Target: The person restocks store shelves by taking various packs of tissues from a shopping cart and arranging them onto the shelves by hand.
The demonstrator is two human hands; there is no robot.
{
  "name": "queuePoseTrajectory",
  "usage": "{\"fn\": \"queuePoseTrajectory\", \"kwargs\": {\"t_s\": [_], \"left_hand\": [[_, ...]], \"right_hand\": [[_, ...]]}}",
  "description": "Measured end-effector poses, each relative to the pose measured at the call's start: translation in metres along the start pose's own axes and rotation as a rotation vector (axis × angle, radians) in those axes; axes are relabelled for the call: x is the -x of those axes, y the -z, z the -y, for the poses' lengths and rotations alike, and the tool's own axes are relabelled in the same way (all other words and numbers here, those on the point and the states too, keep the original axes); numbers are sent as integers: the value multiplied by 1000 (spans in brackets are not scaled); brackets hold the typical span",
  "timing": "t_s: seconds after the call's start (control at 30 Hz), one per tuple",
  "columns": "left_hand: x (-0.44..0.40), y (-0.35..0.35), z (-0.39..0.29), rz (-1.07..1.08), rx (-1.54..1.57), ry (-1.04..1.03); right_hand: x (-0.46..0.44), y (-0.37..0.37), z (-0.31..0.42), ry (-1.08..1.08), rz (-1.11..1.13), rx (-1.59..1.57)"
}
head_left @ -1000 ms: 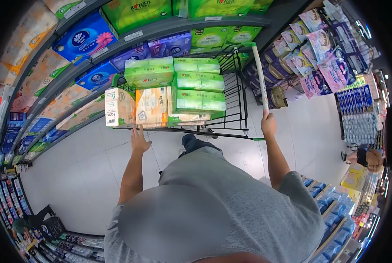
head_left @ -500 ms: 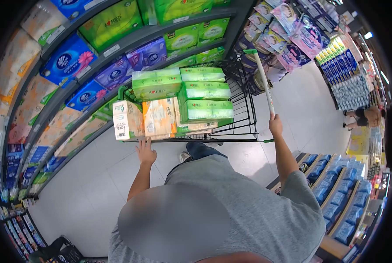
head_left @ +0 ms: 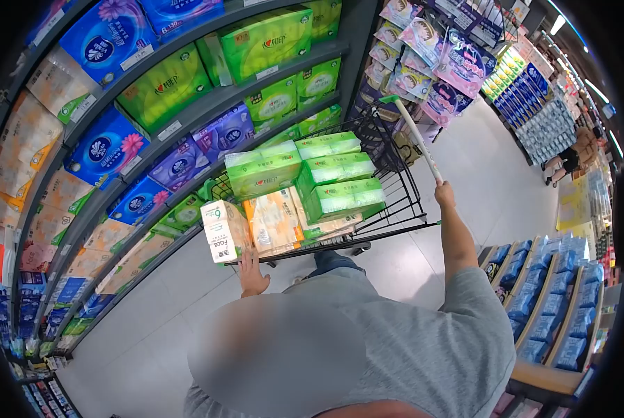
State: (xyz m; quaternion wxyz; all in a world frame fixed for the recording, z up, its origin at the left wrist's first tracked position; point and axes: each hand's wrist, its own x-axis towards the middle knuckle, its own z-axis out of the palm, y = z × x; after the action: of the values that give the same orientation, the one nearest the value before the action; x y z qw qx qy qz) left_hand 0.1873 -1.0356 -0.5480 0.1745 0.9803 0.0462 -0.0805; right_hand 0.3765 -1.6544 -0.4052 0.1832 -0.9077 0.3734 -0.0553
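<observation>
My right hand (head_left: 444,195) is wrapped round the near end of the pale handle (head_left: 418,139) of a black wire shopping cart (head_left: 396,187). At the cart's near side rim (head_left: 329,244) is my left hand (head_left: 251,276), its fingers stretched out and touching the rim beside a white-and-orange tissue pack (head_left: 223,232). Next to that pack lies an orange tissue pack (head_left: 274,221). Green tissue packs (head_left: 264,171) are piled behind it, with more green packs (head_left: 347,200) stacked toward the handle. My left fingertips partly overlap the white pack's lower edge.
Shelves (head_left: 165,132) full of blue, purple, green and orange tissue packs curve along the left. Hanging pink and purple packages (head_left: 458,66) stand beyond the handle. At right is a rack of blue packages (head_left: 545,299). Another person (head_left: 570,155) is farther off on the tiled floor (head_left: 483,174).
The cart has turned slightly, its left end swinging toward me and to the right. My left hand has moved right and down with it. My right hand stays on the handle.
</observation>
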Motion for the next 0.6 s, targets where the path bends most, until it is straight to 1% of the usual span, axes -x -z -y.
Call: {"fn": "queuePoseTrajectory", "kwargs": {"t_s": [0.1,0.17,0.2,0.3,0.4,0.43,0.5,0.57,0.6], "left_hand": [[-1,2,-11,62,26,8],[-2,3,-16,95,27,13],[0,0,-13,76,34,-16],[-5,-5,-14,32,70,-43],[-10,-12,-21,-10,121,-52],[-11,-4,-33,-4,158,-10],[-8,2,-29,30,180,13],[-10,-2,-24,27,203,7],[-10,-4,-21,10,211,8]], "right_hand": [[-27,-4,9,39,40,19],[-33,-1,11,139,-17,-56],[-26,-1,4,124,-30,-73],[-39,1,18,135,-52,-43],[-46,0,28,78,-20,-3],[-68,-3,47,117,2,34],[-66,-6,74,136,22,76],[-44,5,96,139,-91,159],[-49,-6,95,169,-181,214]]}}
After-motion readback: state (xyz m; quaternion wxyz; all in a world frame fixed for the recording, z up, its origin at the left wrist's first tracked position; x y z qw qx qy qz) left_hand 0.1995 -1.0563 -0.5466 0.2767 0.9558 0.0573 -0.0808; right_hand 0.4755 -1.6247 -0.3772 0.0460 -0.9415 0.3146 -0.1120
